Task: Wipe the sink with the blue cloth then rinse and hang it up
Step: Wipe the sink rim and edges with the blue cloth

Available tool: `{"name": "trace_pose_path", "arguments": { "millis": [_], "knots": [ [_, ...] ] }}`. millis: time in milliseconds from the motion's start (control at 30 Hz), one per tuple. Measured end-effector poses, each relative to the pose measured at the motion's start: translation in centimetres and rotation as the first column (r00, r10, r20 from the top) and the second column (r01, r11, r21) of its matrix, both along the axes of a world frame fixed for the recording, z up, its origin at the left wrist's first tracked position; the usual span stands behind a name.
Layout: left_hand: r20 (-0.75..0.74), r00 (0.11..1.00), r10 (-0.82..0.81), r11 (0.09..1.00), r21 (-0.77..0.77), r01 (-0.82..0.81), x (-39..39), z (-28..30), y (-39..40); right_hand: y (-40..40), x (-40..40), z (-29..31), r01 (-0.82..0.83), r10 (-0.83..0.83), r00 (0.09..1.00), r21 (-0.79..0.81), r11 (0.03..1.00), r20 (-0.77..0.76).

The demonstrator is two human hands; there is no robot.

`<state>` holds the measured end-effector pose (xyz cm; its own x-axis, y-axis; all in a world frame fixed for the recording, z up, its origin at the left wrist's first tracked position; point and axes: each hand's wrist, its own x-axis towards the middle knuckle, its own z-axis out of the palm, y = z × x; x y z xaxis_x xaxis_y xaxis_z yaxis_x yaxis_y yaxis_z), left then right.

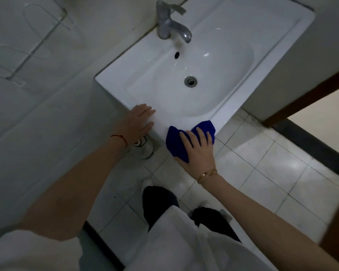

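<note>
Sink [219, 118] fills centre frame; we see right hand [199, 151] flat, fingers straight, pressing blue cloth [176, 141] on its near rim (lower centre). Left hand [139, 120] rests open on rim, left of cloth.

sinks: one [219, 122]
taps: one [169, 22]
blue cloths: one [176, 142]
hands: two, left [139, 120], right [198, 149]
drains: one [190, 81]

white short sleeves, red wrist string [119, 139], gold bracelets [206, 175], black trousers [159, 204].
</note>
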<state>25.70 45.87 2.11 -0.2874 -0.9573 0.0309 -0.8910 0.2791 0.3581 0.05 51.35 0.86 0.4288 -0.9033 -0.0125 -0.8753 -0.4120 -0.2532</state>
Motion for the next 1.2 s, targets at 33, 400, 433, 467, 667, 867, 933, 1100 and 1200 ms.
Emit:
{"name": "trace_pose_path", "arguments": {
  "millis": [33, 400, 433, 467, 667, 867, 933, 1100, 1200],
  "knots": [
    [0.021, 0.998, -0.052, 0.999, -0.015, 0.052, 0.7, -0.3, -0.2, -0.1, 0.6, -0.3, 0.001, -0.001, 1.0, -0.038, 0.999, 0.009],
    [0.039, 0.976, -0.215, 0.973, -0.081, 0.218, 11.4, -2.1, -6.8, -6.5, 14.5, -0.6, 0.235, -0.235, 0.972, -0.005, 0.972, -0.022],
    [0.022, 0.983, -0.184, 0.98, -0.075, 0.185, 12.3, -2.1, -7.7, -6.8, 15.2, -0.6, 0.253, -0.253, 0.967, -0.011, 0.967, -0.026],
    [0.01, 0.985, -0.17, 0.983, -0.072, 0.171, 13.1, -2.2, -8.3, -6.9, 15.5, -0.7, 0.264, -0.265, 0.964, -0.019, 0.964, -0.027],
    [-0.083, 0.965, -0.25, 0.965, -0.102, 0.241, 15.5, -3.0, -9.7, -3.0, 11.8, -1.2, 0.378, -0.384, 0.922, -0.101, 0.92, -0.045],
    [-0.189, 0.974, -0.127, 0.992, -0.039, 0.121, 17.2, -3.8, -10.0, -3.2, 12.9, -1.2, 0.437, -0.45, 0.889, -0.135, 0.889, -0.086],
    [-0.169, 0.977, -0.132, 0.991, -0.046, 0.126, 17.7, -4.0, -10.0, -5.0, 16.0, -1.1, 0.411, -0.425, 0.901, -0.139, 0.901, -0.087],
    [-0.143, 0.984, -0.108, 0.993, -0.052, 0.102, 18.9, -4.1, -10.1, -11.4, 25.4, -0.7, 0.36, -0.362, 0.928, -0.035, 0.932, -0.092],
    [-0.156, 0.985, -0.078, 0.996, -0.05, 0.071, 19.8, -3.9, -10.5, -12.0, 26.3, -0.7, 0.355, -0.353, 0.932, 0.006, 0.935, -0.075]
  ]
}}
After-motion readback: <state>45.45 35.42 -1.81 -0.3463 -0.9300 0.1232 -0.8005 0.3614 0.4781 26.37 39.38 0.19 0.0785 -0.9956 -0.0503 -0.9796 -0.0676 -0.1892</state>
